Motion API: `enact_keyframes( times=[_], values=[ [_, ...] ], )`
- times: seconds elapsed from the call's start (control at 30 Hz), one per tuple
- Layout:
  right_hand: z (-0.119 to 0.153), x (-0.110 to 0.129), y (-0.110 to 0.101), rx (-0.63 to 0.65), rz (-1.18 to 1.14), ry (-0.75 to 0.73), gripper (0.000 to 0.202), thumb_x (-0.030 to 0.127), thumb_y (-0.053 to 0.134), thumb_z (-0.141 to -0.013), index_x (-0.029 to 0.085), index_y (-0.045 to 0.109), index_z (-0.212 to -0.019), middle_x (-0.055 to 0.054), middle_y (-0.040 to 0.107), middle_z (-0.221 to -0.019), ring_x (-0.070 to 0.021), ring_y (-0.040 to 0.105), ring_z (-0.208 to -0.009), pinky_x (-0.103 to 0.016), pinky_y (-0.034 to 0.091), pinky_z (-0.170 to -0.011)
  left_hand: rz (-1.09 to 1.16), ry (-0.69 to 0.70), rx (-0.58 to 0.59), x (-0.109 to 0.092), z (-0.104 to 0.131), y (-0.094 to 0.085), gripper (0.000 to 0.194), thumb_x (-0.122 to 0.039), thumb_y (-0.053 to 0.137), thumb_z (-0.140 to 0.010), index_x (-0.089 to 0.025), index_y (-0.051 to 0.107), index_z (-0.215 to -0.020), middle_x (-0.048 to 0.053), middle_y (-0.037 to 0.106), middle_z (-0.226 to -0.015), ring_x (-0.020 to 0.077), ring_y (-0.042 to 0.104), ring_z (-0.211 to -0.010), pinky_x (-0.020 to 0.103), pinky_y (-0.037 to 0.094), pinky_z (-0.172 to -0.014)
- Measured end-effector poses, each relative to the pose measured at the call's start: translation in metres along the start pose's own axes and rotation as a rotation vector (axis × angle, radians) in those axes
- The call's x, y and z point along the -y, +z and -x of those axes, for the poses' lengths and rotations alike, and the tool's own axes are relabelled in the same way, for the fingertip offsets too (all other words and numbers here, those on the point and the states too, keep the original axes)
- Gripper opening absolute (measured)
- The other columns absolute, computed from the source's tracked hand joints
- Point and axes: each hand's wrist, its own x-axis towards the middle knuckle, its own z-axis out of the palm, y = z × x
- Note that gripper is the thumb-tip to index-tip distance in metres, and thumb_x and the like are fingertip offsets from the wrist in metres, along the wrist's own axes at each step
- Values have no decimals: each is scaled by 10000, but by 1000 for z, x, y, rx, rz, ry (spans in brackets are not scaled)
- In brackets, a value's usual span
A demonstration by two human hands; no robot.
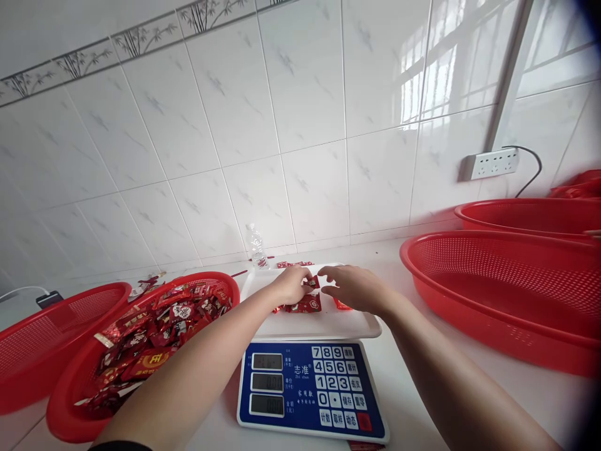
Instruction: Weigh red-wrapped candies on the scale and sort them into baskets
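My left hand [293,285] is over the white weighing tray [370,327], its fingers closed on a small red packet [313,282]. Just to its right, my right hand [354,288] reaches in with thumb and fingers apart and nothing between them. Beneath my left hand, a larger red packet [307,304] lies on the tray, and another red packet [342,305] is partly hidden under my right hand. In front of the tray is the scale's blue keypad panel [303,394], with small display windows and number keys.
A red basket [61,419] at the left is heaped with red wrapped packets [159,326]. Another red basket [28,351] stands beyond it. Two red baskets stand at the right, the nearer basket [469,319] beside the tray. A clear plastic bottle [256,246] is by the tiled wall.
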Motion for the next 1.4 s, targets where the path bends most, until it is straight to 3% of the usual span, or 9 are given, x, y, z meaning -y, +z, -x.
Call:
enact_keyframes(
  times=[0.1,0.33,0.53,0.67,0.77,0.97,1.23,1.33,1.4],
  values=[
    [0,4,-2,-41,-48,2,372,325,436,-868,221,565,-1201,-77,699,-1052,-241,629,-941,-333,442,-725,73,38,-25,-10,10,-8,166,-249,596,-773,-193,635,-924,51,626,-1093,220,592,-1014,299,457,-864],
    [3,10,-8,-132,-246,3,289,246,406,-868,224,607,-1076,-32,727,-908,-189,633,-822,-260,428,-631,220,66,-72,-21,23,-16,214,-335,546,-825,-206,600,-987,12,674,-1042,195,598,-1023,300,452,-872],
    [4,9,-9,-213,-262,-5,244,192,397,-846,219,629,-914,-36,717,-884,-179,608,-778,-252,404,-622,134,-81,-79,5,31,-27,335,-386,508,-842,-203,542,-1120,58,593,-1236,213,556,-1112,312,437,-900],
    [1,5,-6,-280,-244,2,227,194,386,-848,217,611,-868,-43,699,-890,-170,588,-734,-248,397,-610,55,-151,73,24,40,-29,359,-303,611,-752,-181,575,-1089,65,681,-1055,222,640,-912,292,488,-738],
    [0,5,-3,-282,-252,-20,222,182,389,-845,215,607,-868,-39,692,-867,-163,582,-715,-240,396,-600,13,-163,108,28,46,-25,363,-259,616,-738,-198,580,-1094,49,677,-1037,213,636,-904,273,484,-720],
    [0,3,-6,-329,-229,-31,289,142,362,-863,205,635,-792,-50,656,-909,-149,591,-721,-240,410,-630,-56,-209,41,26,47,-17,532,-307,652,-710,-225,534,-1222,95,557,-1175,256,594,-985,314,473,-799],
    [11,-41,-38,-574,-3,398,391,106,369,-834,155,624,-1125,-166,545,-1224,-295,612,-925,-374,467,-693,-46,-222,-16,24,48,-10,444,-317,633,-728,-216,578,-1157,104,532,-1107,265,569,-984,342,457,-832],
    [18,-58,-50,-596,-14,556,443,184,358,-872,146,525,-1281,-188,415,-1391,-400,458,-1192,-482,486,-753,-14,-225,-11,24,48,-10,422,-310,636,-717,-231,588,-1129,92,525,-1107,253,585,-933,332,473,-778],
    [20,-63,-53,-597,-24,569,469,252,375,-891,138,466,-1336,-189,340,-1453,-418,315,-1304,-537,471,-811,20,-227,-4,25,48,-10,432,-307,639,-711,-229,588,-1132,93,522,-1127,245,597,-911,319,482,-744]
  ],
)
